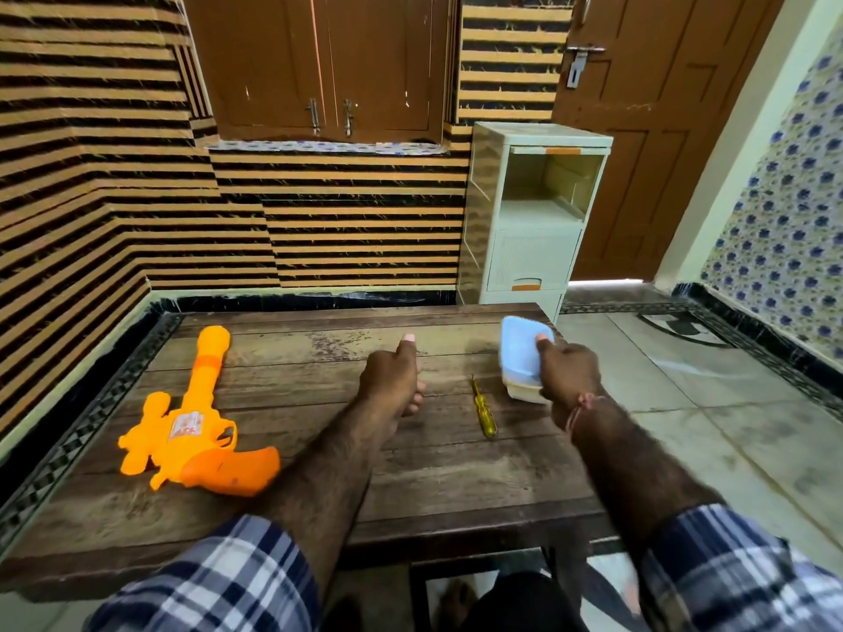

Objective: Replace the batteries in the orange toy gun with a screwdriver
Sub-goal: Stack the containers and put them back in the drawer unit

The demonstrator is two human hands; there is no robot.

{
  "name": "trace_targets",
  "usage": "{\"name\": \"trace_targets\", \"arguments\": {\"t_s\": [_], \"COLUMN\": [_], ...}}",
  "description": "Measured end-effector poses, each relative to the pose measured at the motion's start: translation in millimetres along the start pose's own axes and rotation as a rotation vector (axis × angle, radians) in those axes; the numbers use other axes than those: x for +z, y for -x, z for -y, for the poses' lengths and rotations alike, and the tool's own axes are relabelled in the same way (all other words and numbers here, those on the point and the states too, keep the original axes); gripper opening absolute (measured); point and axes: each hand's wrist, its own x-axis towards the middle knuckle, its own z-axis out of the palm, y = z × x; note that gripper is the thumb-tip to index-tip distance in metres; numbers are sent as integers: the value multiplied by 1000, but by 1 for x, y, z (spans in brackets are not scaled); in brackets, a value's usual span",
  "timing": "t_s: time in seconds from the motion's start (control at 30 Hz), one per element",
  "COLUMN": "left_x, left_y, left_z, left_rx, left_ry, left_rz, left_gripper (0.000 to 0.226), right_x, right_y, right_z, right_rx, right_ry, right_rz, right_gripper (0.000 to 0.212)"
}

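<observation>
The orange toy gun point(191, 426) lies flat on the left part of the wooden table point(319, 485), barrel pointing away from me. A small screwdriver with a yellow handle point(483, 410) lies right of the middle. My left hand point(392, 380) hovers over the table's middle as a fist with the thumb raised, holding nothing. My right hand point(568, 371) grips the near right side of a white box with a blue lid point(520, 353) at the table's right edge, thumb on the lid.
A pale plastic drawer cabinet point(529, 221) stands behind the table's far right corner. Tiled floor point(707, 403) opens to the right. Striped walls close in at the left and back. A brown door point(661, 130) is at the back right.
</observation>
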Motion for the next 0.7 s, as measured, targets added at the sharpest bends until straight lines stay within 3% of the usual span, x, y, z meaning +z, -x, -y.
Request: {"name": "trace_targets", "arguments": {"t_s": [0.13, 0.43, 0.63, 0.7], "left_x": [9, 44, 73, 83], "left_y": [-5, -26, -30, -31], "left_z": [3, 10, 18, 21], "left_rx": [-1, 20, 71, 72], "left_ry": [-7, -112, -491, -613], "left_rz": [28, 79, 130, 143], "left_gripper": [49, 29, 16, 28], "right_x": [-20, -8, -1, -2], "right_y": [-29, -68, -79, -82], "right_z": [5, 4, -1, -3], "right_rx": [29, 82, 82, 74], "right_ry": [90, 206, 258, 269], "right_rz": [-110, -112, -113, -114], "right_gripper": [47, 49, 50, 50]}}
